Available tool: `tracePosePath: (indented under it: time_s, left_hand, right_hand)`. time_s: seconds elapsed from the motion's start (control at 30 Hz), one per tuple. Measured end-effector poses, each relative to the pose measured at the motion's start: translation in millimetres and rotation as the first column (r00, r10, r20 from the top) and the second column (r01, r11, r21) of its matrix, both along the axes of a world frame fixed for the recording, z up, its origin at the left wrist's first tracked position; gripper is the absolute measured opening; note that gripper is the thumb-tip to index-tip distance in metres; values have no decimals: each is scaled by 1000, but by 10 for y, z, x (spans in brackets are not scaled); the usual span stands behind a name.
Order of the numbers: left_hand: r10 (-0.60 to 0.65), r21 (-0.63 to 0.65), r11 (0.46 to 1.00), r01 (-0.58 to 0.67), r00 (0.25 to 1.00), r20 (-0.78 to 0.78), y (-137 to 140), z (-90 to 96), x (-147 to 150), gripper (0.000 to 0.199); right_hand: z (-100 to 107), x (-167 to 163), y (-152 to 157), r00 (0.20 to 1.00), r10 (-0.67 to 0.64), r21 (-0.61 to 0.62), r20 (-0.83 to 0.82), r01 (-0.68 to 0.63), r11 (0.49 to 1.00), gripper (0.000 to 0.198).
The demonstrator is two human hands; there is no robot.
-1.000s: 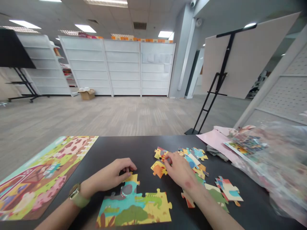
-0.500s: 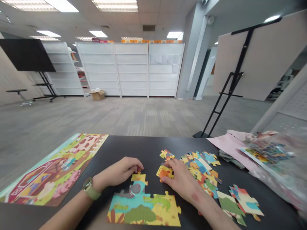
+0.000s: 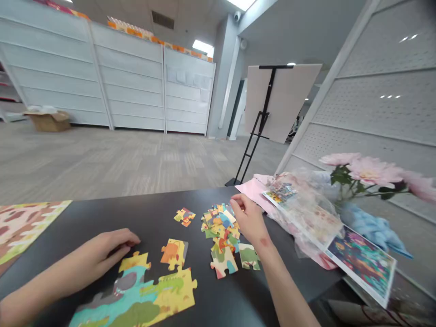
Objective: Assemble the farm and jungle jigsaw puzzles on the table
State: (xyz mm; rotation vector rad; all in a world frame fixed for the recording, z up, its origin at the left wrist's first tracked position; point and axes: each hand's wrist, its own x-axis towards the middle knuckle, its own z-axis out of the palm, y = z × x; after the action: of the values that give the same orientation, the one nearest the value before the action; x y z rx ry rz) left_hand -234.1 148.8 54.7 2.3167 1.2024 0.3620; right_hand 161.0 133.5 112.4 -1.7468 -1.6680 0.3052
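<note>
- Joined puzzle section (image 3: 170, 293): flat card, knobbed edges, near left on the smooth black table (image 3: 218, 304); near edge cut off.
- Left hand (image 3: 114, 250): beside its far end; fingers curled together, thumb apart; palm hidden.
- Right hand (image 3: 250, 218): right of the loose pieces (image 3: 221, 231); fingers bent, cannot tell whether clamped on anything.
- Loose pieces: overlapping, lower ones partly covered.
- Crinkled clear plastic (image 3: 311, 215): right.
</note>
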Motion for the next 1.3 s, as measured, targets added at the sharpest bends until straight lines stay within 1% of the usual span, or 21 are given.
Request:
tracePosePath:
  time_s: [0.03,0.07,0.1,0.17,0.23,0.3,0.33,0.4,0.5,0.6,0.67,0.73,0.8,0.83,0.9,0.97,1.03,1.1,1.2,1.23,1.3]
  left_hand:
    - [-10,-1,1000,10,1000,8,2,-14,5,29]
    - [-18,0,1000,18,1000,16,-8,-17,17,29]
    - [-25,1,1000,25,999,24,-24,-11,34,29]
    - [-33,2,999,33,999,35,-68,25,78,29]
    - [-39,-5,999,39,999,34,-109,72,123,28]
    - [-42,-11,999,42,999,25,-138,114,155,28]
    - [-42,-12,999,42,999,19,-145,128,164,27]
    - [-42,-9,999,42,999,10,-149,141,166,28]
    - [-50,-2,999,50,999,9,-141,130,148,29]
    - [-53,-2,999,53,998,18,-139,116,143,27]
    - [-51,-2,999,51,998,28,-145,118,151,26]
    - [-48,-1,999,48,998,37,-154,128,163,26]
    - [-47,4,999,47,998,39,-165,143,176,26]
    - [-45,6,999,45,998,37,-170,151,181,27]
    - [-46,7,999,46,998,30,-178,168,187,26]
    - [-48,10,999,48,998,28,-177,183,186,25]
    - [-42,16,999,42,998,36,-168,192,174,23]
    - [-32,32,999,30,998,49,-158,195,152,22]
    - [-35,94,995,30,998,50,-156,199,112,20]
    - [-41,122,992,35,998,44,-157,199,100,21]
    - [-30,131,991,25,999,35,-149,191,79,20]
  right_hand:
    - [-26,86,-160,1000,-23,11,14,23,1000,33]
    - [-104,137,-340,999,-29,21,40,28,999,35]
    - [-230,157,-526,995,-10,29,99,8,1000,37]
    - [-577,132,-869,968,83,17,235,-90,996,42]
    - [-926,64,-1119,909,236,-6,344,-249,968,49]
    - [-1154,15,-1248,894,238,3,379,-259,966,37]
    - [-1211,15,-1275,895,235,12,379,-258,966,31]
    - [-1245,73,-1286,901,237,34,363,-267,963,24]
    - [-1250,246,-1296,901,273,50,338,-307,951,27]
    - [-1257,353,-1348,912,303,22,277,-321,947,29]
    - [-1176,346,-1352,930,305,13,205,-315,949,32]
    - [-983,307,-1249,959,255,37,121,-261,965,34]
    - [-717,291,-987,984,169,51,48,-171,984,32]
    - [-583,301,-798,990,136,22,26,-136,990,32]
    - [-366,346,-348,991,129,-54,40,-127,990,38]
    - [-244,384,93,984,171,-87,57,-166,982,38]
    - [-198,371,415,970,233,-118,70,-224,967,38]
    - [-190,308,573,950,304,-144,68,-292,946,42]
    - [-195,220,611,920,391,-173,34,-380,908,43]
    - [-201,222,618,913,407,-183,17,-398,899,41]
    - [-232,295,682,914,405,-197,-16,-400,895,35]
